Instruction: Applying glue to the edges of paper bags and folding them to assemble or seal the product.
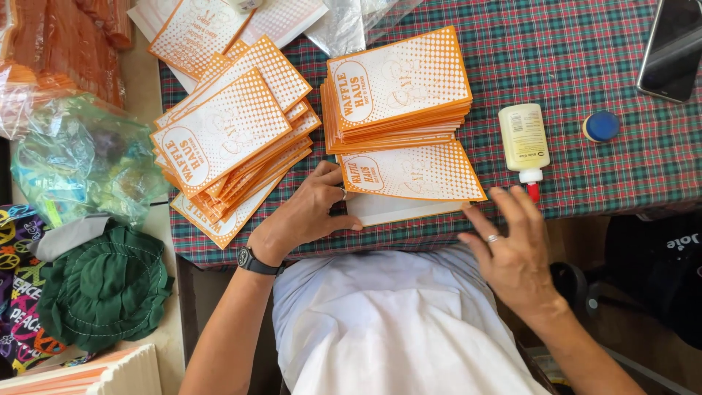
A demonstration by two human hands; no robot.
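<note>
My left hand (311, 212) rests on the plaid tablecloth (585, 66) and pinches the left edge of an orange-and-white dotted paper sheet (413, 175), which is folded up from a white flap beneath. My right hand (512, 245) hovers with fingers spread at the sheet's right corner, close to the table's near edge. Behind the sheet stands a neat stack of the same printed sheets (398, 91). A looser, fanned pile (234, 139) lies to the left.
A white glue bottle with a red tip (524, 143) lies right of the stack, with a blue cap (601, 126) beside it. A dark phone (671, 47) sits at the far right. Plastic bags (80, 157) and a green cloth (106, 289) lie to the left.
</note>
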